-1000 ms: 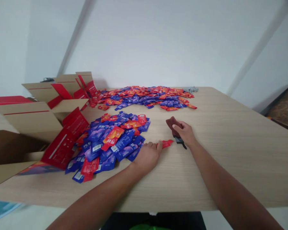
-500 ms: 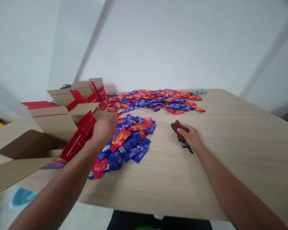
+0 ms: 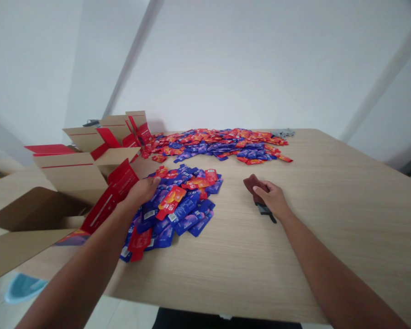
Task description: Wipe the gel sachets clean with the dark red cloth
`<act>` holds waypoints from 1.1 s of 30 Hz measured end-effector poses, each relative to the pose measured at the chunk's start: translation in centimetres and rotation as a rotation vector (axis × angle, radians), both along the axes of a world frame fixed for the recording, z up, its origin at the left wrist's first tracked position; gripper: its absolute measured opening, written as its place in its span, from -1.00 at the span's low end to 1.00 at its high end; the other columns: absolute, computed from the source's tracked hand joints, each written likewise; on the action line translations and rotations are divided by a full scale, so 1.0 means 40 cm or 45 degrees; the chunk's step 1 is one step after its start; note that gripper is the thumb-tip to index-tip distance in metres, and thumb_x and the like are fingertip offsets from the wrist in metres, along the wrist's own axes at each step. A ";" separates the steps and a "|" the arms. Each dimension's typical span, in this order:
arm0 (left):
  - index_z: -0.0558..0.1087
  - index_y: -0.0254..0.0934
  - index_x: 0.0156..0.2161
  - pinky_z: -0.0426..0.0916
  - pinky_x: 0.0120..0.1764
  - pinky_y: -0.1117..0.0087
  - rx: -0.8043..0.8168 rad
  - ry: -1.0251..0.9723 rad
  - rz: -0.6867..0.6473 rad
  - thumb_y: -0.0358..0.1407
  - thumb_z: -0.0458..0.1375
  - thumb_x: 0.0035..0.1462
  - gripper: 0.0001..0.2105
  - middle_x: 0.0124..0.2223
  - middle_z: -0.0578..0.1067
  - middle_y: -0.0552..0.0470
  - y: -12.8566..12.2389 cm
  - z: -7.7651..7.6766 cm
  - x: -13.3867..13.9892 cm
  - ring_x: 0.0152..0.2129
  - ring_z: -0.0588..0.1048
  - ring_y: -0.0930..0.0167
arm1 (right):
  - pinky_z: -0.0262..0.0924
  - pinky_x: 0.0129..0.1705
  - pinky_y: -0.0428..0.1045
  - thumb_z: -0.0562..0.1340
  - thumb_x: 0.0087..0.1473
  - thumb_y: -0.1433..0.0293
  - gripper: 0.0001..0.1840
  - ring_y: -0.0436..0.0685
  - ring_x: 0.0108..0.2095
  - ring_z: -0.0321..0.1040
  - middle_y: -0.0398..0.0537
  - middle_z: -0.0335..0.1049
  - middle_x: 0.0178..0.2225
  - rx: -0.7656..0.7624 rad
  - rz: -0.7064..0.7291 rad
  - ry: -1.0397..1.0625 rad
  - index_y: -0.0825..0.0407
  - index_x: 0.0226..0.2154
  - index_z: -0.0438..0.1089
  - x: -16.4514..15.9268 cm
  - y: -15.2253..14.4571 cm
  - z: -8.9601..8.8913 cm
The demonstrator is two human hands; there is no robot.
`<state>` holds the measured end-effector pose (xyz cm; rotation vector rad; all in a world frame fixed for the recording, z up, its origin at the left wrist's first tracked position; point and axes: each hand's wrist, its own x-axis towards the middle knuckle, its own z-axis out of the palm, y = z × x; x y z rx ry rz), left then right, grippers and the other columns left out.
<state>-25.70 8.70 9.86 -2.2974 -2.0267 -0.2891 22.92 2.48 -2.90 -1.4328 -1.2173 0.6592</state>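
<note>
My left hand (image 3: pixel 144 191) is at the left side of a near heap of blue and red packets (image 3: pixel 188 208), touching it. Its thumb shows on top, while the other fingers are hidden. A red open box flap (image 3: pixel 111 196) lies just beside that wrist. Over to the right, my right hand (image 3: pixel 273 197) is closed around a dark brown flat object (image 3: pixel 250 183), held low over the table. From the near end of that object sticks out a grey and black piece (image 3: pixel 264 209) with a short black tail; its kind I cannot make out.
Several open cardboard boxes (image 3: pixel 68 169) with red flaps stand along the left. A long far heap of red, orange and blue packets (image 3: pixel 222 144) runs along the back of the wooden table (image 3: pixel 345 196), with grey cloth (image 3: pixel 283 133) at its right end. A blue basin (image 3: pixel 25 288) is on the floor.
My left hand has moved down and slightly left, from above the heap's far left edge to its left side. The heap's left edge has shifted slightly. My right hand keeps its hold.
</note>
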 end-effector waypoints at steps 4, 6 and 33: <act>0.55 -0.46 -0.10 0.38 -0.04 0.26 0.031 0.008 0.013 -0.05 -0.11 0.51 -0.48 -0.16 0.64 -0.21 0.003 0.017 0.018 -0.16 0.57 0.20 | 0.40 -0.30 0.01 0.42 0.07 0.03 -0.47 0.20 -0.30 0.53 -0.02 0.62 -0.26 -0.023 -0.004 -0.007 0.06 -0.04 0.59 -0.003 -0.001 0.005; 0.52 -0.45 0.04 0.37 0.07 0.17 0.121 -0.023 -0.048 -0.08 -0.06 0.49 -0.53 0.01 0.62 -0.26 -0.012 0.021 0.068 -0.02 0.55 0.14 | 0.40 -0.28 0.02 0.41 0.07 0.05 -0.49 0.20 -0.29 0.53 -0.03 0.63 -0.26 -0.016 -0.001 -0.028 0.05 -0.05 0.59 -0.004 0.003 0.003; 0.09 -0.39 0.51 -0.08 0.49 -0.10 -0.099 -0.554 -0.815 -0.23 0.17 0.18 -0.18 0.58 -0.09 -0.20 -0.238 -0.304 0.666 0.52 -0.12 0.01 | 0.29 -0.19 0.03 0.13 0.31 0.17 -0.63 0.18 -0.30 0.47 -0.03 0.59 -0.33 -0.082 0.063 -0.679 -0.01 -0.35 0.54 -0.026 0.114 0.005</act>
